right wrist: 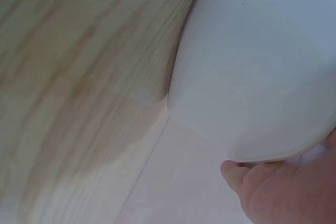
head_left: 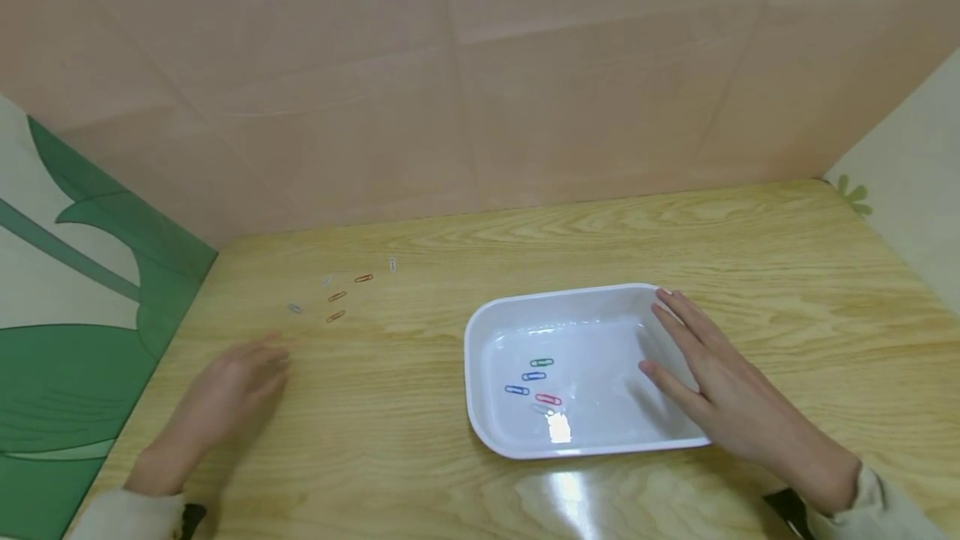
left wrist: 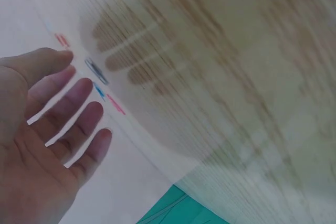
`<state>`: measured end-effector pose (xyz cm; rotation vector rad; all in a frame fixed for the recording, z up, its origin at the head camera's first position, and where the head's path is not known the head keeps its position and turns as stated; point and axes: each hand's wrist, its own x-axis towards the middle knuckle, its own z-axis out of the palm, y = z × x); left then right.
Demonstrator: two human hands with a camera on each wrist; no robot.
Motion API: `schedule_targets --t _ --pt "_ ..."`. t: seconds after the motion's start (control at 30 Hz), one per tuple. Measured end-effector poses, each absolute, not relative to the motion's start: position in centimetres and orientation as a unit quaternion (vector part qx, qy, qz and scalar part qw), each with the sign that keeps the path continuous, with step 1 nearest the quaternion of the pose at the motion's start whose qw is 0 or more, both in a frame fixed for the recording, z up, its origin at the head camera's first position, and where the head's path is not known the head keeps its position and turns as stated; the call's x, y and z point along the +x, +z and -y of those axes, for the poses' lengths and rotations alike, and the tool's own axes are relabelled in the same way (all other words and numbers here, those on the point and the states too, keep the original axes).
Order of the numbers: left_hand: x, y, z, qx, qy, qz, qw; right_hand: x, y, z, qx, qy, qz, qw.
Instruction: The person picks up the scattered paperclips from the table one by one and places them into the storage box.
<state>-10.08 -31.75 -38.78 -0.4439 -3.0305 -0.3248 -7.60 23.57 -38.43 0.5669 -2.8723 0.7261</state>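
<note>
My left hand [head_left: 225, 394] hovers over the left part of the table, blurred, its fingers apart and nothing between them in the left wrist view. Just beyond its fingertips lie several loose paper clips: an orange one [head_left: 335, 317], a grey-blue one [head_left: 295, 308] and a whitish one [head_left: 392, 265] among them. My right hand [head_left: 720, 382] lies across the right rim of a white tray [head_left: 480, 440], fingers extended and thumb over the inside. The right wrist view has its fingertips right at the rim. Inside the tray, toward the left, are a green clip [head_left: 542, 362], blue clips [head_left: 517, 390] and a pink-red clip [head_left: 548, 399].
The wood-grain table [head_left: 360, 440] meets a pinkish-beige covered wall [head_left: 465, 107] at the back. A panel with green leaf shapes [head_left: 67, 382] borders the left side, and a pale panel [head_left: 915, 182] the right.
</note>
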Motion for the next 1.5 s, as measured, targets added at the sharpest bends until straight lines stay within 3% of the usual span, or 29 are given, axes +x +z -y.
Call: schedule_targets --t 1.5 --pt "-11.5 -38.9 31.9 -0.054 -0.110 0.991 -0.061 -7.6 -38.3 -23.6 0.193 0.239 0.949 0.065"
